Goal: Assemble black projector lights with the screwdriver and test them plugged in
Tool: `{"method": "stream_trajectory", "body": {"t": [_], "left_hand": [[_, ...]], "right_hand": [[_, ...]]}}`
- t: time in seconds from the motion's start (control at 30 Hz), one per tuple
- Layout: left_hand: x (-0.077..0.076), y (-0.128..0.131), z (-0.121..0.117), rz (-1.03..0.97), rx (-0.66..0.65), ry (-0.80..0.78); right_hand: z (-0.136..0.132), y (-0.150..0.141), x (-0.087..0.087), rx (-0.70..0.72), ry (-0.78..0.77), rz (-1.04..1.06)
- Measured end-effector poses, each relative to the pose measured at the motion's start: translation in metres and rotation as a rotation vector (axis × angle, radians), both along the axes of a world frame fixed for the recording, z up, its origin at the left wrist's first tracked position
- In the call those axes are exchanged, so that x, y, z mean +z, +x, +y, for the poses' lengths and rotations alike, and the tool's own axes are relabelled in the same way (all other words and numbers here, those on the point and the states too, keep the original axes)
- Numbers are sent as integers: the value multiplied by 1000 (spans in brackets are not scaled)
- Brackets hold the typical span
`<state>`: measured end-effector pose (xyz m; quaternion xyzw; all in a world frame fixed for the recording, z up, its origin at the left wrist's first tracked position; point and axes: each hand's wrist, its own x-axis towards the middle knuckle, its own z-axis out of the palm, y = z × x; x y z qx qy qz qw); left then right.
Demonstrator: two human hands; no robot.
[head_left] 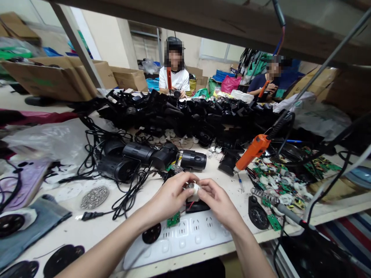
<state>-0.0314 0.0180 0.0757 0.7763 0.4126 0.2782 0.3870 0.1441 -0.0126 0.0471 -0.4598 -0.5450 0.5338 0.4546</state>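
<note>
While the left hand [174,190] and right hand [216,195] pinch a small white part [194,192] between their fingers, just beyond the white power strip [188,239], a green circuit board [173,220] overlaps that strip's far edge. Black cylindrical housings [193,159] lie on the worktop [216,170] farther beyond the strip. Beyond it to the right, an orange screwdriver [253,151] hangs tilted; left of it lies a silvery mesh disc [94,197].

The left hand [173,193] and right hand [216,197] are both curled in a pinch, fingertips [203,182] close together. The thumbs [189,193] sit nearer the body than the fingers, pointing inward. Bare forearms [116,233] spread apart back from the fingers.
</note>
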Motion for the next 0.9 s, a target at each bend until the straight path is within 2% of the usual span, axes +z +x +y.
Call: {"method": "stream_trajectory", "body": {"t": [0.13, 0.27, 0.33, 0.57, 0.9], "left_hand": [[-8, 6, -1, 13, 30, -64], [-18, 14, -3, 126, 47, 55], [-22, 20, -5, 182, 66, 85], [-28, 34, -6, 249, 66, 117], [-37, 24, -4, 279, 0, 185]], "right_hand": [[-1, 7, -10, 4, 20, -101], [-1, 15, -20, -72, 160, -412], [0, 19, -23, -120, 193, -494], [0, 25, -31, -186, 198, -593], [3, 16, -39, -181, 220, -599]]}}
